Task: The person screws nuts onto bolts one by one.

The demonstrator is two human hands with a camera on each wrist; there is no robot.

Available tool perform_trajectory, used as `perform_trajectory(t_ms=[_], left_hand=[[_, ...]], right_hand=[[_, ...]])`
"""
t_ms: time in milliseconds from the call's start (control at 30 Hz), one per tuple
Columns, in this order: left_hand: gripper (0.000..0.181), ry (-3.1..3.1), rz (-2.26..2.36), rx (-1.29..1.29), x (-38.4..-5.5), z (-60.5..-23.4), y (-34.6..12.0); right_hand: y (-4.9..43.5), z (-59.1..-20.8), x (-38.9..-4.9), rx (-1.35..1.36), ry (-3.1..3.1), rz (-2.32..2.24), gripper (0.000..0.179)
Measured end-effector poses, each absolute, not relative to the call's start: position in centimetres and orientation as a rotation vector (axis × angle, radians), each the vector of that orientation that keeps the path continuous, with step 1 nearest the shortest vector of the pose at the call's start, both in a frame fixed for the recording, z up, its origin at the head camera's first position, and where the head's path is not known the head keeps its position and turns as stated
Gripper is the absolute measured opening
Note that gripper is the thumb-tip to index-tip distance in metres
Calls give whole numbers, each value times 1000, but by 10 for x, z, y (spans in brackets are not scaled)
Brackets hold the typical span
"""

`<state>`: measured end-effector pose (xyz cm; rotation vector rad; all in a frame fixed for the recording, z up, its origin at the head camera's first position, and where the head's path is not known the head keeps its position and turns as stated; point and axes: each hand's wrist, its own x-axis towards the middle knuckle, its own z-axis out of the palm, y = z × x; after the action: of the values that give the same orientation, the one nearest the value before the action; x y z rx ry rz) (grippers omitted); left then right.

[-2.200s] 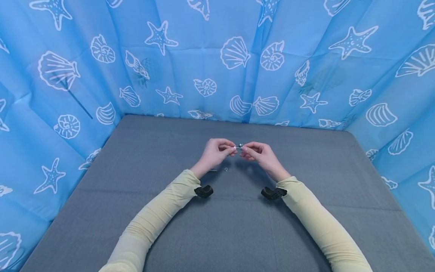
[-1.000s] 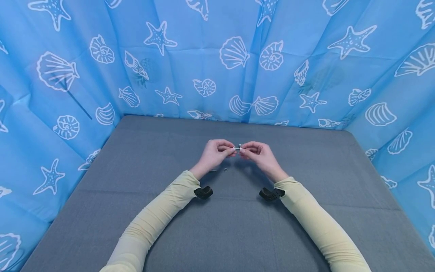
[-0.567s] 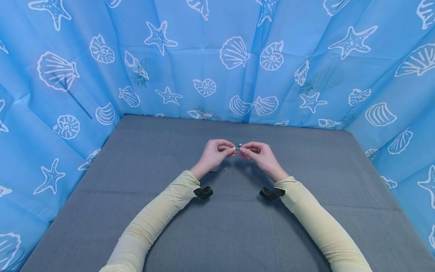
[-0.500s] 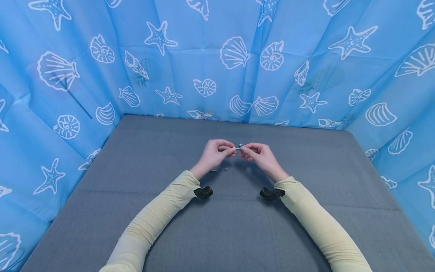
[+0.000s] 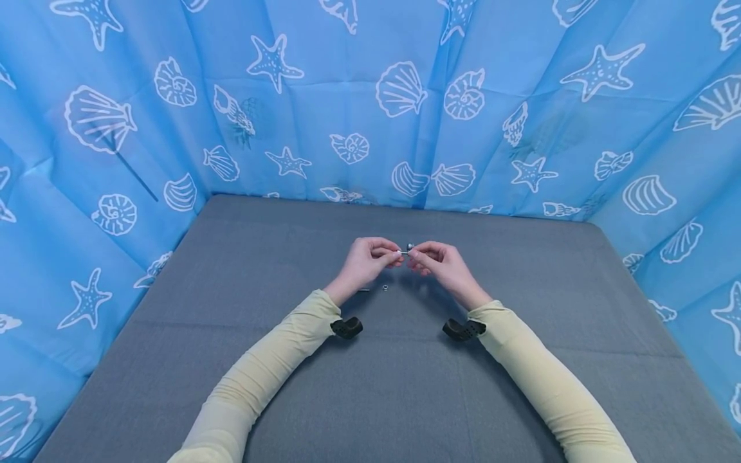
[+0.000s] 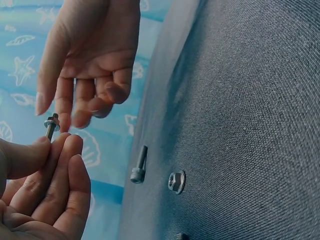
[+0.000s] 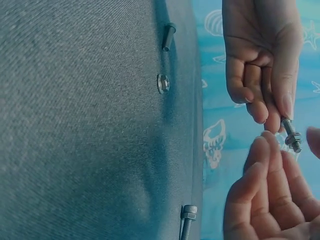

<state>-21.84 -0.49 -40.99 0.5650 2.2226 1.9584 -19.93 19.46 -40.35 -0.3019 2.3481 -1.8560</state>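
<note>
My left hand [image 5: 369, 258] pinches a small metal bolt [image 5: 404, 252] between thumb and fingertips, above the table. A flange nut [image 7: 293, 140] sits on the bolt near its free end, seen in both wrist views. My right hand [image 5: 442, 260] is at that end, with bent fingers right beside the nut. In the right wrist view, the right thumb [image 7: 314, 140] stands apart from the nut, leaving a gap. The bolt's other end is hidden in the left fingers.
On the grey table [image 5: 405, 386] lie a loose flange nut [image 5: 384, 288] and a bolt [image 5: 363, 290] near the left wrist. Farther back, partly behind the right fingers, lies another bolt [image 6: 140, 165]. A blue shell-print curtain [image 5: 347, 103] surrounds the table's back and sides.
Since the earliest frame, my right hand has moved slightly left, closer to the left hand. Its fingertips shift a little at the bolt's end, while the left hand stays almost still.
</note>
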Motion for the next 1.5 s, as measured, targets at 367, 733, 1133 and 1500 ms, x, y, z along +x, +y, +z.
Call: perform_trajectory(t_ms=[367,733,1133,1500], left_hand=[[12,2239,1950,585,-219,-413,-5],[11,2262,1926,583,-217,-412,-4],[11,2275,1920,570,-217,-412,-2],[12,2285,1919,576,-221,-411,-5]], right_hand=[[195,-404,-199,-312,2396,-1793,33],[195,-402,-198,-350,2364,-1847,25],[196,-403,-199,-341,2358,-1856,25],[198,-399,-196,-346,2317,-1856,30]])
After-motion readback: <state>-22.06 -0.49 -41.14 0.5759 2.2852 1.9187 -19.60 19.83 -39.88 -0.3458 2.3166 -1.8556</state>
